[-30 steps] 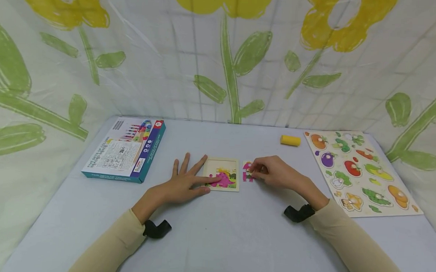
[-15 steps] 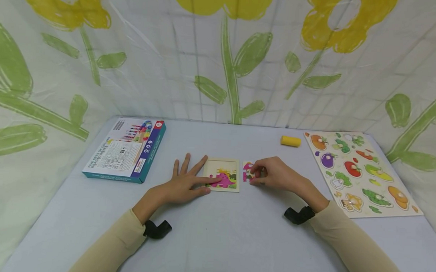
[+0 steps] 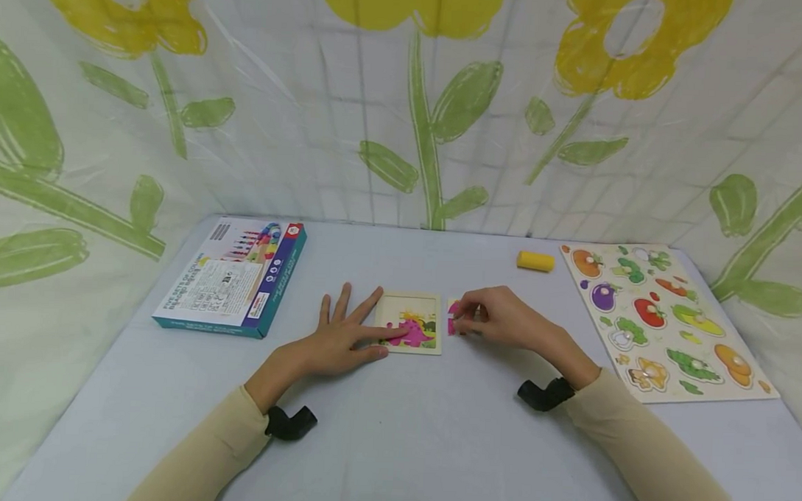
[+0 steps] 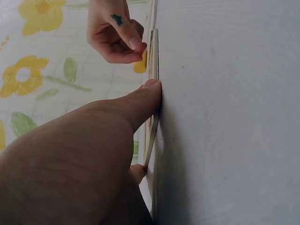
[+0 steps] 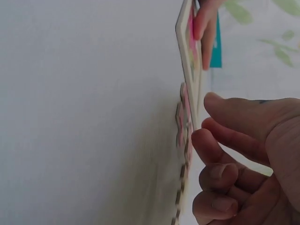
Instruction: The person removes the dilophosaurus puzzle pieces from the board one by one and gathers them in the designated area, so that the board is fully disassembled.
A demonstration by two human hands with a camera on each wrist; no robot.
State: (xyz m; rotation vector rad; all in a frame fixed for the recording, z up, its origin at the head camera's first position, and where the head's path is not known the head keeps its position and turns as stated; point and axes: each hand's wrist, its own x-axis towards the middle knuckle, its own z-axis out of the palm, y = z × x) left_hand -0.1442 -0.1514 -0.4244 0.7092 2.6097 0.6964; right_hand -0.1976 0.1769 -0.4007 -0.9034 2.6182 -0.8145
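Note:
My left hand lies with fingers spread at the left side of a small wooden puzzle tray. Its index finger rests on the pink dinosaur puzzle pieces inside; the left wrist view has its thumb against the tray's edge. The upper part of the tray shows bare wood. Just right of the tray, loose pink puzzle pieces lie on the table, partly hidden by my right hand. In the right wrist view, its fingers are bent over these jigsaw pieces, thumb and index finger apart, nothing between them.
A teal-edged box lies at the left of the table. A yellow cylinder-like block sits at the back right. Beside it is a vegetable peg board. A flower-printed curtain hangs behind the table.
My right hand has shifted slightly left over the loose pieces, covering more of them. The left hand stays in place on the tray.

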